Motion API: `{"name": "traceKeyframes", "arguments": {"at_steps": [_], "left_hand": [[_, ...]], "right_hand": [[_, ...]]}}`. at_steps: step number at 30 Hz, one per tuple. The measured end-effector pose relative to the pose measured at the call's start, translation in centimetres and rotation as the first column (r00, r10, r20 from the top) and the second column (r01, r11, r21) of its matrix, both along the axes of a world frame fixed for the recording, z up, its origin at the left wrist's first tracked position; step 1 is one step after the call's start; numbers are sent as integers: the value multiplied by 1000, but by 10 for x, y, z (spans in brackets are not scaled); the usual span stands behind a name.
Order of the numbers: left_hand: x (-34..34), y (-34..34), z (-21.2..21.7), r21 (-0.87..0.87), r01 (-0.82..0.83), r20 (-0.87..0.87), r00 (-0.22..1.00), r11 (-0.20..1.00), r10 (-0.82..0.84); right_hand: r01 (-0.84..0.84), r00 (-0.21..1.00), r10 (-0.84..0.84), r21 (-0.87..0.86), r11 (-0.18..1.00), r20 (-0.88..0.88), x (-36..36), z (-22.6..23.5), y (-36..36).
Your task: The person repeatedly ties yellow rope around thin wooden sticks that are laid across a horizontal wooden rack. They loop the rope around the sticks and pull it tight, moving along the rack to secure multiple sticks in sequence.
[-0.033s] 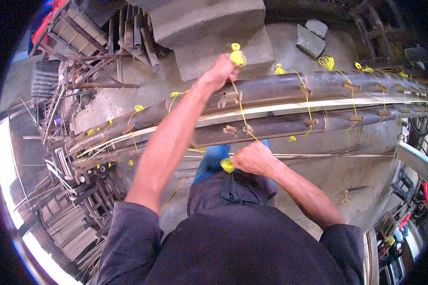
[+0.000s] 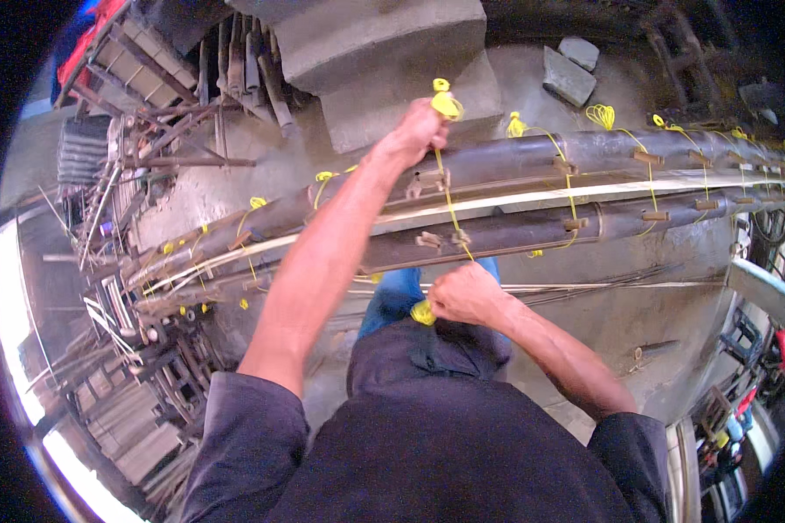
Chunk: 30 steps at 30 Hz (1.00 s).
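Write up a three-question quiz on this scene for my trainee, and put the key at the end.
1. Which is farther from the torso: the bare left hand or the bare right hand?
2. What shows between the two long, dark, round poles?
A) a red cloth
B) a pale, flat strip
C) a grey stone block
3. True or false: a thin, yellow cord crosses both poles between the hands.

Key: 1. the left hand; 2. B; 3. true.
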<state>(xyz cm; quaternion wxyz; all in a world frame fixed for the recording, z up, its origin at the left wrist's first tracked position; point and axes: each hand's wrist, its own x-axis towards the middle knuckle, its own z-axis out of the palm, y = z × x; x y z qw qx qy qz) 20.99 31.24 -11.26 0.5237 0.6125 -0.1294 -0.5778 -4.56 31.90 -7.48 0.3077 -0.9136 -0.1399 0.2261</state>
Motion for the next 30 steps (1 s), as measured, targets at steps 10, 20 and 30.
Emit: {"name": "traceKeyframes", "arguments": {"at_steps": [10,20,30], "left_hand": [[84,139,70,169,199,826,505,965,-248],[-43,235,50,-95,-2,955,283,996,91],[-38,238,45,-90,-61,983,155,994,98]], "right_hand": [[959,212,-519,279,-53,-828,19,-46,139],[100,909,-36,-131,986,416,181,172,108],[530,742,-661,703,474,-114,209,70,83]]}}
